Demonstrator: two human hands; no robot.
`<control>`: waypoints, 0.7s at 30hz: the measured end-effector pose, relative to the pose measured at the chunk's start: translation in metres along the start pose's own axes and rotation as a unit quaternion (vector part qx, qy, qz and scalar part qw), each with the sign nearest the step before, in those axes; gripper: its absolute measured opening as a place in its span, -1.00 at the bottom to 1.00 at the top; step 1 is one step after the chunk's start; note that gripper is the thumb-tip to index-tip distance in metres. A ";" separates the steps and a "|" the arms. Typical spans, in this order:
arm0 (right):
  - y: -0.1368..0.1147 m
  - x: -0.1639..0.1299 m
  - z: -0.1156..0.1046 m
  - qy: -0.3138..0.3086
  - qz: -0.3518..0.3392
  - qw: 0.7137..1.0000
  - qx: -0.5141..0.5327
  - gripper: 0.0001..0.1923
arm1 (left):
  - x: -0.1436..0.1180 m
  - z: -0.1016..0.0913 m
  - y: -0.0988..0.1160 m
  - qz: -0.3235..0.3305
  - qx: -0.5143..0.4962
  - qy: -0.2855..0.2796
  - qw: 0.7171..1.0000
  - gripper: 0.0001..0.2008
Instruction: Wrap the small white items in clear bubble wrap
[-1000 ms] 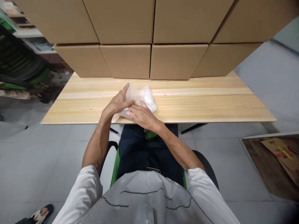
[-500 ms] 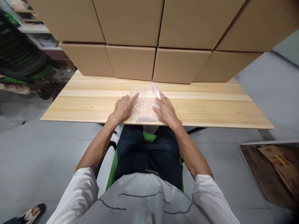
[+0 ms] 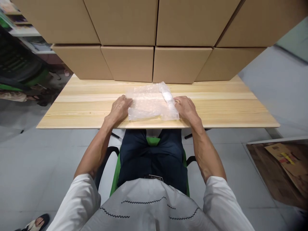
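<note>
A clear sheet of bubble wrap (image 3: 149, 104) lies spread on the wooden table (image 3: 216, 109) in front of me. Its right side is partly folded over and looks whiter there. My left hand (image 3: 121, 108) grips the sheet's left edge with fingers curled in. At the opposite edge, my right hand (image 3: 185, 108) has its thumb and fingers pinched on the wrap. Both hands rest close to the tabletop, and the fingertips are partly hidden by the plastic.
Stacked cardboard boxes (image 3: 130, 63) form a wall along the table's back. I sit on a green chair (image 3: 116, 175). At lower right, flattened cardboard (image 3: 286, 160) lies in a low bin. Another person's foot (image 3: 39, 221) shows at lower left.
The bubble wrap has been opened out from a small, compact piece into a wider sheet. My hands have moved apart, the right one outward, and now grip its side edges.
</note>
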State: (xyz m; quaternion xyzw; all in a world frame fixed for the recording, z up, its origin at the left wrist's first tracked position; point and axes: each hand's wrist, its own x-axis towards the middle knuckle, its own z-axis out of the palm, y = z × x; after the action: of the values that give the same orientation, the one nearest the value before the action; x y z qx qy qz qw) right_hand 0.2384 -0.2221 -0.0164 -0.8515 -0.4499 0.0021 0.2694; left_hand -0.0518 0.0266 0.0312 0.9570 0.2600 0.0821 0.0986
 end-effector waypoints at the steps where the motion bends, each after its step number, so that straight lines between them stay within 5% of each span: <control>1: 0.001 -0.001 -0.006 -0.002 0.004 1.000 -0.010 -0.47 | 0.001 -0.001 -0.003 -0.010 0.001 0.003 1.000 -0.66; 7: -0.036 0.006 -0.022 0.020 -0.076 0.997 0.027 -0.45 | 0.009 -0.017 0.000 0.027 0.007 0.110 0.994 -0.39; 11: -0.069 0.017 0.001 -0.058 -0.128 0.990 0.031 -0.47 | 0.016 -0.013 0.019 0.142 -0.045 -0.034 0.988 -0.25; 14: -0.073 0.021 0.022 -0.091 -0.139 0.986 -0.007 -0.57 | 0.016 0.006 0.028 0.162 -0.047 -0.156 0.973 -0.03; 21: -0.046 0.014 0.026 -0.099 -0.096 0.990 -0.012 -0.52 | 0.001 0.034 0.027 0.130 0.003 -0.176 0.976 0.23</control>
State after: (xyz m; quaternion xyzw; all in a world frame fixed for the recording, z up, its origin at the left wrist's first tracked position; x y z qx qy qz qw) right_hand 0.2047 -0.1789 -0.0141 -0.8032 -0.5538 0.0553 0.2125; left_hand -0.0308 -0.0008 0.0045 0.9825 0.1120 -0.0764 0.1280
